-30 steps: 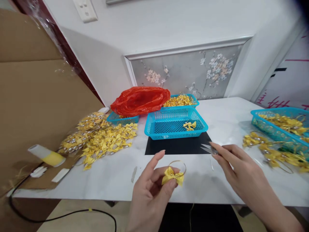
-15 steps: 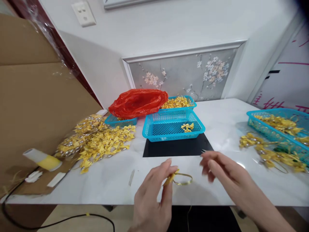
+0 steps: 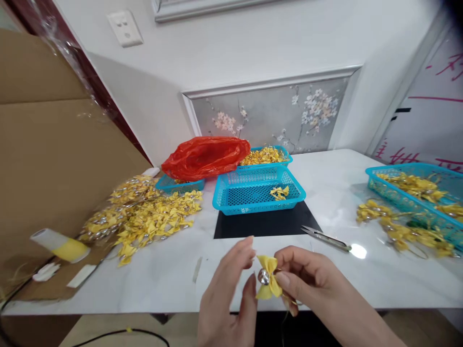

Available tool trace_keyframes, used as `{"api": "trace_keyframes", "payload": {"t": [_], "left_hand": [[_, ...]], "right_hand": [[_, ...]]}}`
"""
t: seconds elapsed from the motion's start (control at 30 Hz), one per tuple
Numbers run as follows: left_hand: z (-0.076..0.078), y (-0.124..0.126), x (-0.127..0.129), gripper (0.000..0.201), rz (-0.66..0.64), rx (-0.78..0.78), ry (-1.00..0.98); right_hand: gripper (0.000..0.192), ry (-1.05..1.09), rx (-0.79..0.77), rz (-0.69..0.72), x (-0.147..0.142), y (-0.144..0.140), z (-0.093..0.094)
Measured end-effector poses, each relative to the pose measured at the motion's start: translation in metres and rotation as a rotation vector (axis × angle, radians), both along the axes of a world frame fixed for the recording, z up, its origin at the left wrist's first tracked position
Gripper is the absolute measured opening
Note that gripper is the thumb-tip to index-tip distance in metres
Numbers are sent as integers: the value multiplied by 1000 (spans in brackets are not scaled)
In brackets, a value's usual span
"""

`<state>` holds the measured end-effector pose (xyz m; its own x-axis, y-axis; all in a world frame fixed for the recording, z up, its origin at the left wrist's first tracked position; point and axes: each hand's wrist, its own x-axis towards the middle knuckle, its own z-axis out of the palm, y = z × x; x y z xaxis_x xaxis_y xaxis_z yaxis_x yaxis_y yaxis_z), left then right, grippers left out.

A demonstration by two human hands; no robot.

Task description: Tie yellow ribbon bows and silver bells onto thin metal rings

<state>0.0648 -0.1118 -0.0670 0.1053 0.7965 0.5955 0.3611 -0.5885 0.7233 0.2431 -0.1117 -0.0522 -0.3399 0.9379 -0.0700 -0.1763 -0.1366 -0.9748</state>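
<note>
Above the table's front edge, my right hand [image 3: 307, 279] pinches a yellow ribbon bow [image 3: 268, 263] with a silver bell or bead [image 3: 264, 276] at its middle. A thin gold tie trails under the right fingers. Just left of the bow is my left hand [image 3: 229, 284], its thumb and fingers apart and holding nothing. A pair of slim, pointed thread snips [image 3: 327, 238] lies on the table beyond my right hand. Beyond the hands, a blue plastic basket [image 3: 258, 208] stands partly on a black mat [image 3: 253, 227], with a few yellow bows [image 3: 279, 193] inside.
Piled yellow bows [image 3: 155, 217] lie at the left, near a red plastic bag [image 3: 206, 156] and a cardboard sheet [image 3: 54, 159]. Another blue basket [image 3: 398, 195] stands at the right, with loose bows [image 3: 401, 231] before it. A full basket [image 3: 285, 161] stands behind.
The bow has passed from my left hand to my right, and now faces me. My right hand has moved left and down, away from the snips, now in full view. My left fingers have opened.
</note>
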Motion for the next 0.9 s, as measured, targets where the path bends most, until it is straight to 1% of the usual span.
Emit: {"api": "trace_keyframes", "payload": {"t": [0.03, 0.07, 0.1, 0.13, 0.2, 0.27, 0.33, 0.4, 0.47, 0.53, 0.63, 0.73, 0.9], "left_hand": [[2, 0, -1, 45, -1, -136, -102], [5, -1, -1, 35, -29, -271, -217], [7, -1, -1, 27, -87, -392, -324], [10, -2, -1, 24, -156, -484, -418], [15, -2, 0, 28, -295, -584, -521], [19, -1, 1, 29, -382, -615, -496], [21, 0, 3, 21, -395, -638, -428], [22, 1, 5, 20, -366, -672, -397], [22, 1, 6, 22, -333, -699, -413], [21, 1, 6, 22, -326, -707, -411], [20, -1, 6, 23, -293, -668, -427], [19, -4, 7, 23, -290, -651, -439], [20, -10, 10, 17, -269, -610, -437]], "right_hand": [[36, -23, 7, -16, 1, 0, 0], [34, -41, 23, -31, 2, -1, 0], [31, -61, 44, -43, 3, -1, 0], [28, -81, 68, -46, 3, -1, -1], [22, -119, 101, -33, 3, -2, -3], [21, -136, 115, -16, 3, -2, -5], [20, -144, 114, -9, 2, -1, -5], [19, -144, 109, 0, 2, 0, -4], [19, -129, 100, 4, 2, 1, -3], [19, -99, 89, -10, 3, 1, -3], [22, -61, 66, -71, 2, 0, -5], [26, -18, 46, -132, 0, -2, -6], [30, -6, 11, -211, -7, -5, -1]]}}
